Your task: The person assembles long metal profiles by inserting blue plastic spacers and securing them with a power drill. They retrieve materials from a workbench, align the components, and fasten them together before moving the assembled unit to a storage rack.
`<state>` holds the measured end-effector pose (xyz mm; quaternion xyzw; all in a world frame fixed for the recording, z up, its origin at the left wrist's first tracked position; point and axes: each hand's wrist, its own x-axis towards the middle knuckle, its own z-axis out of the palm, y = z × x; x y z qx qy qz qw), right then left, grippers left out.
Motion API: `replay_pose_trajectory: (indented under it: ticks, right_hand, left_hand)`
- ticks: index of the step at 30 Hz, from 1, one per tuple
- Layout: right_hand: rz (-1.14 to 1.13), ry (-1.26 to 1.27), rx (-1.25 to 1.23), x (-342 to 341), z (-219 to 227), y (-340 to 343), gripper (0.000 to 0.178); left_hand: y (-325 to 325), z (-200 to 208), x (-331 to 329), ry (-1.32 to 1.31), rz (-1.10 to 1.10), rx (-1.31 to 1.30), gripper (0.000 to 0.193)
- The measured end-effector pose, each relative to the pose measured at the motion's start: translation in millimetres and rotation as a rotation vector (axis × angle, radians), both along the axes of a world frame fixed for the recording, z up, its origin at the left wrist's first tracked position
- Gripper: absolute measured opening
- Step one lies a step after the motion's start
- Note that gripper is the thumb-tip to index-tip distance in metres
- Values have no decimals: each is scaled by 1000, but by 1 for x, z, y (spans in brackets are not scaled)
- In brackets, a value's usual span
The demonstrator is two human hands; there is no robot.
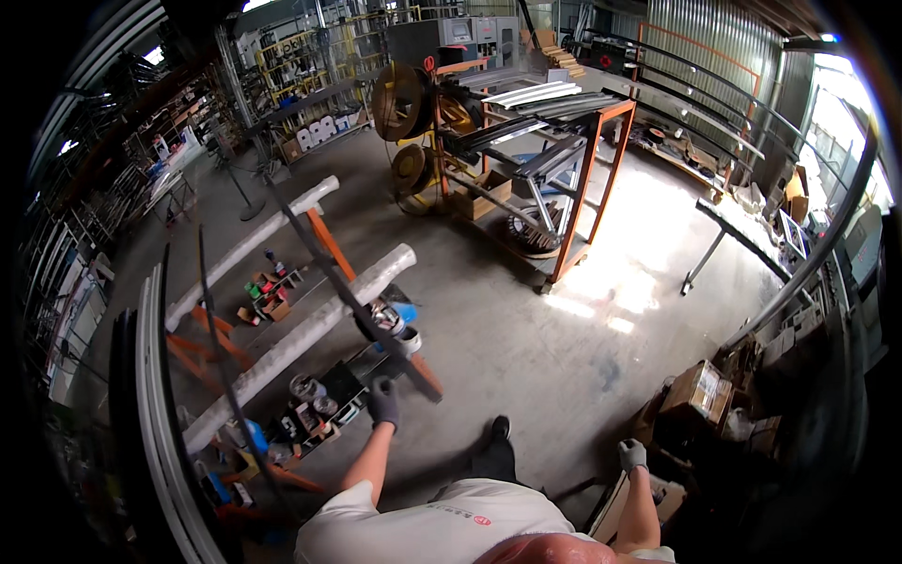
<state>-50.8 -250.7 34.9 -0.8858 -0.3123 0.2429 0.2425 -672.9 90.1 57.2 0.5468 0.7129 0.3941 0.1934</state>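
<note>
- Bar (365, 310), long and dark, slants just beyond the left hand (383, 402), its near end to that hand's right.
- Left hand, gloved: I cannot tell whether it is closed (contact with the bar is unclear).
- Right hand (632, 455), gloved, fingers curled, tightness unclear; near a cardboard box (697, 391).
- Past the left hand, a whitish beam (291, 353); farther off, an orange rack (589, 197).
</note>
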Motion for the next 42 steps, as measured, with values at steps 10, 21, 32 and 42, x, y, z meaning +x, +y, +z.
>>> replay_pose_trajectory:
  ticks: [10, 21, 32, 42]
  right_hand:
    - [259, 82, -526, 103, -42, 154, 34]
    - [362, 182, -753, 214, -64, 465, 36]
    - [803, 401, -295, 176, -71, 974, 42]
    - [1388, 43, -518, 119, -154, 1252, 32]
  left_hand:
    - [262, -47, 21, 241, 601, 36, 63]
    - [511, 24, 171, 715, 81, -46, 59]
    - [612, -29, 144, 575, 308, -372, 46]
    - [712, -43, 116, 94, 321, -166, 37]
